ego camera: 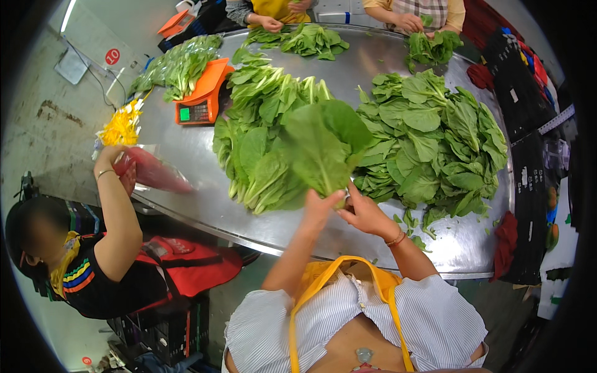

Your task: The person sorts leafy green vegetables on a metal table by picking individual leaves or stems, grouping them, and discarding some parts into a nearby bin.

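Observation:
My left hand grips the stem end of a head of leafy greens, whose broad leaves fan out away from me above the steel table. The fingers of my right hand close on the same stem end from the other side. Something small and shiny shows at those fingers; what it is cannot be made out. Left of the held greens lies a stacked pile of leafy greens, its pale stems pointing outward. To the right spreads a looser, larger pile of leafy greens, with torn leaf bits near its front edge.
An orange digital scale stands at the back left beside bagged greens. Yellow ties hang at the left edge. A co-worker there handles a red-tinted plastic bag. Two people sort greens across the steel table. Black crates line the right.

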Demonstrator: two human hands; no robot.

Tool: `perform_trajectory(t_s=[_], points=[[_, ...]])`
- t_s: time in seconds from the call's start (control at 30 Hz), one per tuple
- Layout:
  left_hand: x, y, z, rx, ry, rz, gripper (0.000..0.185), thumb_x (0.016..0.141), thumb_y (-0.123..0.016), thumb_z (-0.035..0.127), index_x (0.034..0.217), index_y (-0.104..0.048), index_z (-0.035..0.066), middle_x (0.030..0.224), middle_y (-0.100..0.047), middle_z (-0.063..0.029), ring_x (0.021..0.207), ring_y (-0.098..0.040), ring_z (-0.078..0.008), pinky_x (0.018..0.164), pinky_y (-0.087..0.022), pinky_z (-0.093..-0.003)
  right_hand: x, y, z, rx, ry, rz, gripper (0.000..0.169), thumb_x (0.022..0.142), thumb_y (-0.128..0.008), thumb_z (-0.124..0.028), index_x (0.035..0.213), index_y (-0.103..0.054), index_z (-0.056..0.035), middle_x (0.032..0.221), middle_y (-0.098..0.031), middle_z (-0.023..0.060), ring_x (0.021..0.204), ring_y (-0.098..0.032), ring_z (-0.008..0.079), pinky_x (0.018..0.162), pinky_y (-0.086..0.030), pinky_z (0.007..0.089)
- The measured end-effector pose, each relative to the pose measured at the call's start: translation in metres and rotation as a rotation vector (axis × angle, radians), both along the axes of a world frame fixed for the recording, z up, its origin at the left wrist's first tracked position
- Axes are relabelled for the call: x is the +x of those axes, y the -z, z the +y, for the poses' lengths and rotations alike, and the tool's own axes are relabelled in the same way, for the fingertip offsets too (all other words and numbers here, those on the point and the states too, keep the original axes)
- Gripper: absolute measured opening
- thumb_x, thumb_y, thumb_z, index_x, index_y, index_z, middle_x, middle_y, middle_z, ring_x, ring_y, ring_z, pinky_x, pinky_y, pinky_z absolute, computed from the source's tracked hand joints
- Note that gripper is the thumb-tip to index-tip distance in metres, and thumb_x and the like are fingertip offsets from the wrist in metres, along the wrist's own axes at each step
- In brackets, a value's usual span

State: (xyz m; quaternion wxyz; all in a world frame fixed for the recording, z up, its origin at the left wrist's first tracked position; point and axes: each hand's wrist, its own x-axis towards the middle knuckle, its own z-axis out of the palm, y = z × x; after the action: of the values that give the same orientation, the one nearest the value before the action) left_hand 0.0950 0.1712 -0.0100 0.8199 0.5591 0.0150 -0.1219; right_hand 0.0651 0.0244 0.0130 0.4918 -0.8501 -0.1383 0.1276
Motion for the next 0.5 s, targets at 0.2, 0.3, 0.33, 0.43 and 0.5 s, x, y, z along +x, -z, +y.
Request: perform_trajectory(t_s=[0.2,0.3,0.33,0.43,0.5], points=[[0.044,-0.011,0.127,0.096,-0.415,-0.010,0.061,0.065,-0.073,0.013,0.114,-0.041,-0.002,0.102,-0.052,-0.0108,0.087,-0.054,-0.0204,0.079,-0.045,-0.0311,0.002,0.026,-0.012,-0.011,-0.067,0.029,0.061,0.077,-0.057,-0.016,0.128,-0.029,-0.0005,0.070,-0.059,0.0128,0.062,-0.057,0.0262,0.058,-0.044,0.0329],[0.070,-0.017,0.206,0.347,-0.542,-0.167,0.048,0.069,-0.069,0.009,0.109,-0.047,-0.003,0.097,-0.055,-0.0094,0.083,-0.054,-0.0185,0.074,-0.044,-0.0295,-0.006,0.041,-0.030,-0.028,-0.058,0.063,0.054,0.076,-0.057,-0.015,0.124,-0.037,-0.0009,0.070,-0.060,0.0118,0.061,-0.056,0.0253,0.058,-0.044,0.0322],[0.078,-0.007,0.234,0.471,-0.585,-0.134,0.044,0.069,-0.069,0.008,0.107,-0.049,-0.003,0.095,-0.056,-0.0092,0.082,-0.054,-0.0182,0.073,-0.043,-0.0290,-0.009,0.045,-0.035,-0.024,-0.048,0.073,0.051,0.076,-0.057,-0.015,0.122,-0.040,-0.0008,0.070,-0.060,0.0115,0.061,-0.056,0.0251,0.058,-0.044,0.0321],[0.093,0.013,0.271,0.581,-0.592,-0.119,0.040,0.069,-0.068,0.007,0.104,-0.052,-0.004,0.093,-0.058,-0.0091,0.078,-0.055,-0.0182,0.071,-0.042,-0.0286,-0.013,0.052,-0.049,0.001,0.009,0.145,0.046,0.076,-0.058,-0.015,0.118,-0.045,0.0000,0.071,-0.060,0.0116,0.061,-0.056,0.0244,0.058,-0.044,0.0317],[0.102,0.029,0.283,0.579,-0.484,-0.062,0.041,0.068,-0.069,0.008,0.104,-0.052,-0.004,0.093,-0.058,-0.0092,0.078,-0.055,-0.0184,0.071,-0.042,-0.0289,-0.015,0.058,-0.054,-0.007,0.030,0.153,0.044,0.076,-0.058,-0.014,0.116,-0.046,0.0001,0.071,-0.060,0.0116,0.062,-0.056,0.0242,0.058,-0.044,0.0313]])
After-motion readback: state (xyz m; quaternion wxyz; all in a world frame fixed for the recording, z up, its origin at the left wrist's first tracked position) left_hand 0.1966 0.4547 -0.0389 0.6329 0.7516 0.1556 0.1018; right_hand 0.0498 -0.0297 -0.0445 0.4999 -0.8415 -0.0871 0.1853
